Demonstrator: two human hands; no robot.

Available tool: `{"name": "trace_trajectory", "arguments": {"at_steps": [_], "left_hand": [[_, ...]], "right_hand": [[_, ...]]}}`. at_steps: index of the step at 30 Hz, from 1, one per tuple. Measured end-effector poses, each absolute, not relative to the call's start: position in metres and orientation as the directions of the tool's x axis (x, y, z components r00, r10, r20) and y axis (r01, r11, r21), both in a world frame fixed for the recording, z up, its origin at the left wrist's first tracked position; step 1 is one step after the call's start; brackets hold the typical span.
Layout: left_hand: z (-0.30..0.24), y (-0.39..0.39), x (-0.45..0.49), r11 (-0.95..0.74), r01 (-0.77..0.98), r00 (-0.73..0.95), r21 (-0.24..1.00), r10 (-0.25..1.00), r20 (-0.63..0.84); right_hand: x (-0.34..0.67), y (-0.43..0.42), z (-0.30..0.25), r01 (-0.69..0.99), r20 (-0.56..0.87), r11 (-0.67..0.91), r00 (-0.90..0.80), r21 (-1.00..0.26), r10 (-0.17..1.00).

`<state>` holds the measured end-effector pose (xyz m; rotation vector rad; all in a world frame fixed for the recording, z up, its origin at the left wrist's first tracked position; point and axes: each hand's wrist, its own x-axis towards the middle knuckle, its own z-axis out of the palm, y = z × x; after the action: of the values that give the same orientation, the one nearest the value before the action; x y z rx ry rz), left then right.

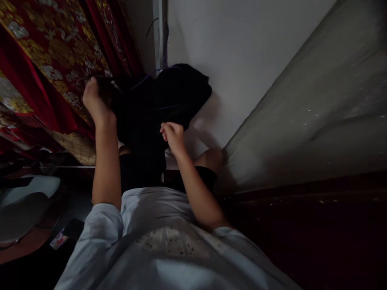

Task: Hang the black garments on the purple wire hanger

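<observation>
A black garment [145, 117] hangs in front of me, with thin purple lines, like a wire hanger, at its top. My left hand [93, 98] is closed at the garment's left side, gripping a dark piece of it beside the red curtain. Lower and to the right, my right hand [173, 135] has its fingers curled in at the garment's right edge and is closed on the cloth. The dark folds hide exactly what part each hand holds.
A red brocade curtain [60, 48] hangs at the left. Behind the garment stands a white wall [242, 52] with a narrow upright strip [161, 36]. Grey plastic-like sheeting [317, 117] covers the right. A grey chair seat [27, 209] is at lower left.
</observation>
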<state>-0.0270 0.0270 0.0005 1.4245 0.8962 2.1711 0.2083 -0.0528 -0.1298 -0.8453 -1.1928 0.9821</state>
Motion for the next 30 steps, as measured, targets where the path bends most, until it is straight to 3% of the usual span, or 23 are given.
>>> {"name": "trace_trajectory", "arguments": {"at_steps": [3,6,11,16,19,22,25,30], "left_hand": [[-0.038,0.022,-0.060,-0.504,-0.305,-0.422,0.808,0.832,0.360],[-0.093,-0.004,-0.055,-0.409,-0.341,-0.377,0.846,0.884,0.276],[-0.166,-0.043,-0.006,-0.234,-0.374,-0.364,0.897,0.927,0.090],[-0.151,-0.063,0.026,-0.310,-0.397,-0.322,0.864,0.928,0.185],[-0.124,-0.081,0.047,-0.412,-0.403,-0.259,0.817,0.908,0.329],[-0.107,-0.102,0.072,-0.493,-0.271,-0.206,0.827,0.869,0.450],[-0.100,-0.116,0.093,-0.554,-0.094,-0.160,0.827,0.828,0.537],[-0.101,-0.108,0.088,-0.637,0.088,-0.185,0.766,0.745,0.641]], "right_hand": [[0.205,-0.081,-0.139,-0.165,0.322,0.320,0.013,-0.933,0.947],[0.205,-0.091,-0.142,-0.176,0.284,0.281,0.008,-0.944,0.959],[0.217,-0.080,-0.143,-0.309,0.165,0.221,0.197,-0.925,0.966],[0.237,-0.068,-0.156,-0.419,-0.024,0.110,0.302,-0.902,0.953],[0.243,-0.069,-0.160,-0.229,0.086,0.156,0.289,-0.961,0.954],[0.237,-0.078,-0.156,-0.083,0.261,0.269,0.098,-0.960,0.960],[0.224,-0.085,-0.154,-0.183,0.304,0.266,-0.225,-0.946,0.926],[0.211,-0.084,-0.157,-0.201,0.264,0.224,-0.199,-0.954,0.944]]}}
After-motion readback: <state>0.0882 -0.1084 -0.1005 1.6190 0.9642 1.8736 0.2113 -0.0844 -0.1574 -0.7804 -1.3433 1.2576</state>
